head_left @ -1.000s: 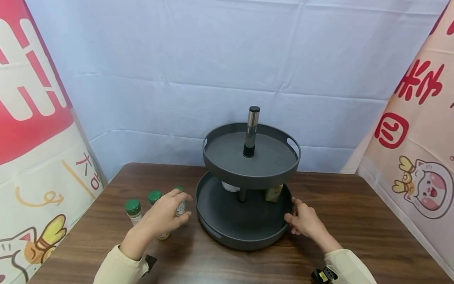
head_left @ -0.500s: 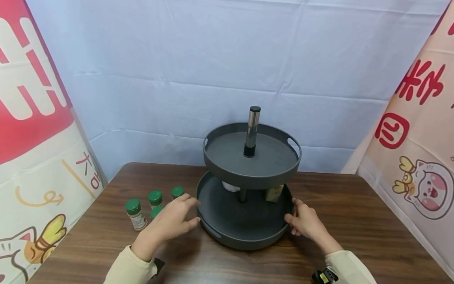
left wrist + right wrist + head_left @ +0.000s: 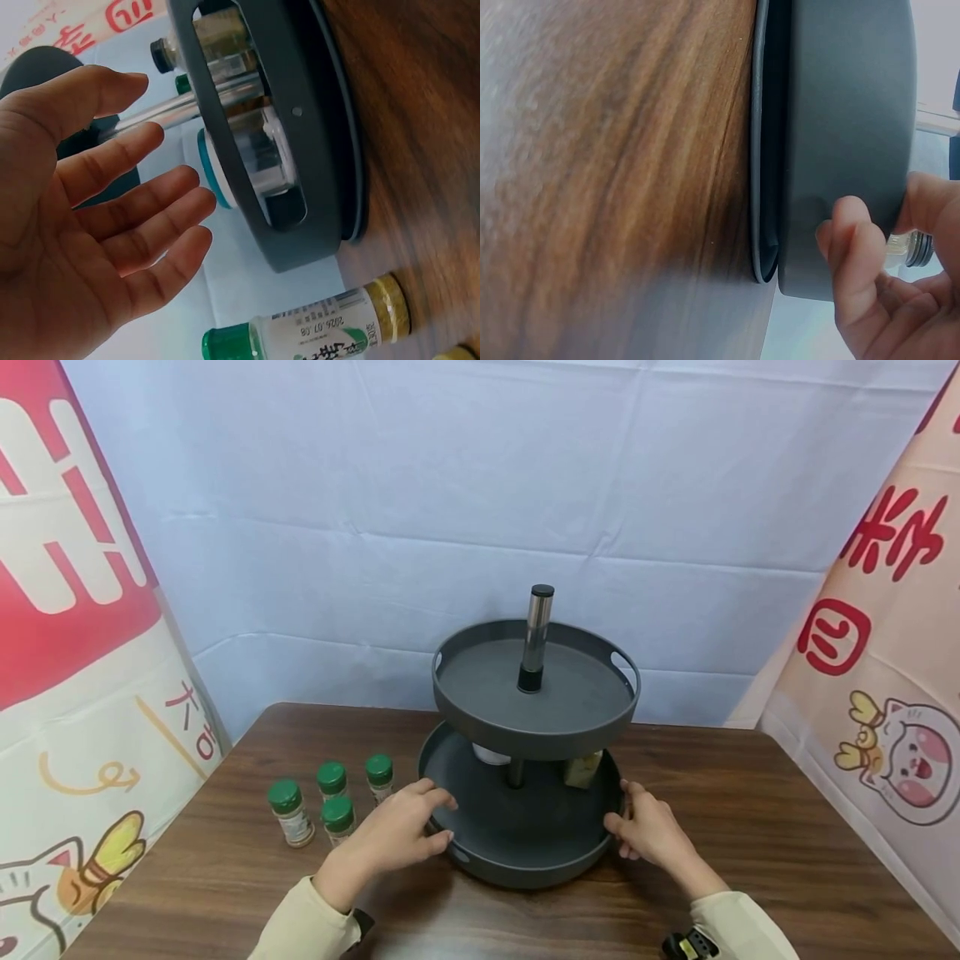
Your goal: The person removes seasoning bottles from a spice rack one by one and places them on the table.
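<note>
A dark grey two-tier turntable tray stands on the table, its lower tray [image 3: 525, 875] beneath a smaller upper tray [image 3: 536, 742]. My right hand [image 3: 651, 831] pinches the lower tray's right wall, thumb inside and fingers outside in the right wrist view. At the left rim, my left hand [image 3: 405, 828] hovers with loosely bent fingers and holds nothing. Through the slot in the wall, the left wrist view shows a teal-lidded jar [image 3: 251, 161] and a dark-capped bottle [image 3: 217, 41] inside the lower tray. In the head view the upper tray partly hides the contents.
Several green-capped spice bottles [image 3: 291, 814] stand on the wooden table [image 3: 720, 793] left of the turntable. One spice bottle [image 3: 315, 326] is close below my left hand in the left wrist view. A metal post [image 3: 536, 631] rises through the upper tray. Cloth hangs behind and at both sides.
My left hand has moved right, from beside the spice bottles to the lower tray's left rim, uncovering more bottles. The right hand keeps its hold on the right wall.
</note>
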Action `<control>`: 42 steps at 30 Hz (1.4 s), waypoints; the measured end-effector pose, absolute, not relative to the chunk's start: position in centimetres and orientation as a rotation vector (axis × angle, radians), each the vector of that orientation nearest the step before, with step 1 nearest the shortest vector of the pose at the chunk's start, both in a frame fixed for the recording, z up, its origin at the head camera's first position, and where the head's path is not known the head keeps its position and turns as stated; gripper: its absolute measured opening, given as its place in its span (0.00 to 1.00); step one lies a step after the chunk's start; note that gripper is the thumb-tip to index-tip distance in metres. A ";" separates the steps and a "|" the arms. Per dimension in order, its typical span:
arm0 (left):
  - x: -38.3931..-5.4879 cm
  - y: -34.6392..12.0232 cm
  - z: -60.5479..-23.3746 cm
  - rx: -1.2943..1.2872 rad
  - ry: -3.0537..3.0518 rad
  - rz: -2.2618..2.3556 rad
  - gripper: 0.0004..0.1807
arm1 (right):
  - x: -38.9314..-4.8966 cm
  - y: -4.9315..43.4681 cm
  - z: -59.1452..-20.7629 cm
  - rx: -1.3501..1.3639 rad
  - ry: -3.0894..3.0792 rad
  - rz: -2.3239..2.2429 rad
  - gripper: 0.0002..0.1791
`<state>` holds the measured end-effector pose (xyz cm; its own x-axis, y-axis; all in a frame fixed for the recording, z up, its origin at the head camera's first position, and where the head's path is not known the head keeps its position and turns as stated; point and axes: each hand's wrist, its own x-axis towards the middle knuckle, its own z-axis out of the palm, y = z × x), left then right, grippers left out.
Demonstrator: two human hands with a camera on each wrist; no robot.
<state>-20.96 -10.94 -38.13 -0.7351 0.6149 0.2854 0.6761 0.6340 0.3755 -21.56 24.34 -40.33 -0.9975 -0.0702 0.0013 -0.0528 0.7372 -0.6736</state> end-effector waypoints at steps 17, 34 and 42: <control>-21.2 -10.5 -38.8 -1.062 -2.756 -0.723 0.15 | -21.5 24.4 -40.3 -0.153 2.982 -1.041 0.30; -21.6 -9.8 -39.0 -1.077 -2.752 -0.729 0.15 | -24.7 26.5 -39.5 -0.079 2.799 -1.226 0.21; -21.7 -10.0 -39.1 -0.834 -2.709 -0.571 0.14 | -24.9 26.3 -39.6 -0.089 2.791 -1.206 0.18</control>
<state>-21.67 -10.01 -39.06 -0.8049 0.4832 0.3445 0.5812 0.7592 0.2930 -24.88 26.33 -39.57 -0.9933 -0.0931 -0.0686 -0.0138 0.6848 -0.7286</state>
